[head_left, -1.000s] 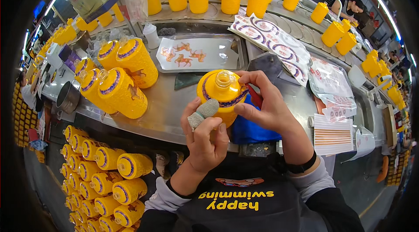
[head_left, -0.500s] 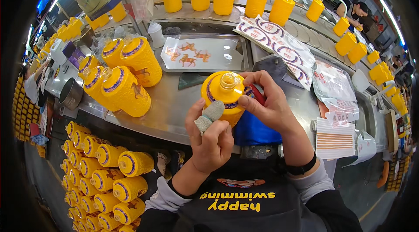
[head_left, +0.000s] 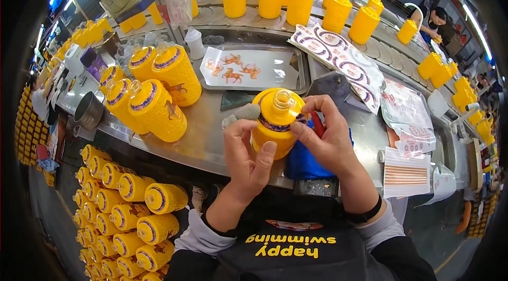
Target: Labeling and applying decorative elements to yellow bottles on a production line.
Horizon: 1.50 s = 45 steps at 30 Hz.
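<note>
The yellow bottle (head_left: 283, 141) sits between the left grip (head_left: 246, 156), loosely open against its side, and the right grip (head_left: 328, 133), pinching the seemingly loose end of a patterned band (head_left: 272, 125) otherwise laid along the shoulder.

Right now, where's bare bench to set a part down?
Best: steel bench between clustered yellow bottles and left hand. Smaller: between right hand and striped sheet. Crowded: upper right, under decal sheets.
</note>
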Tool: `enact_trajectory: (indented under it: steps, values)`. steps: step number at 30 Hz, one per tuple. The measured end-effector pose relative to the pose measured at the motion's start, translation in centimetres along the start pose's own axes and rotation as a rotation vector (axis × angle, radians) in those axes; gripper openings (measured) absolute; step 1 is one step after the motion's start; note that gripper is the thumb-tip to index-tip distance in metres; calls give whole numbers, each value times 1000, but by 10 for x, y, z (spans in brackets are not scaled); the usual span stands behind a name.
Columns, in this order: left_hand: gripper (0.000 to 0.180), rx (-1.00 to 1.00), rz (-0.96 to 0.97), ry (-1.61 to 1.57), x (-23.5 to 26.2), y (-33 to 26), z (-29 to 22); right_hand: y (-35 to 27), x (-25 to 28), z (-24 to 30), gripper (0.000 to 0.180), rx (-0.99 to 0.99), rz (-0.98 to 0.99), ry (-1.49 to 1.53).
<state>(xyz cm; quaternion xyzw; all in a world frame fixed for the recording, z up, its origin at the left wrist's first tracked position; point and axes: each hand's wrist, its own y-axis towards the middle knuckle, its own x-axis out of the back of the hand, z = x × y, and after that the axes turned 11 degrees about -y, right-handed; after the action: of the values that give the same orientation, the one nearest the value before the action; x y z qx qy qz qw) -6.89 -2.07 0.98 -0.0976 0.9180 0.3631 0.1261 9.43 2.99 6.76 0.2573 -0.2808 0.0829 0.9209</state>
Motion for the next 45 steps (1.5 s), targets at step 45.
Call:
enact_trajectory:
  steps: [45]
  values:
    - [42, 191, 50, 65, -6, 21, -2, 6, 13, 6, 13, 184, 27, -25]
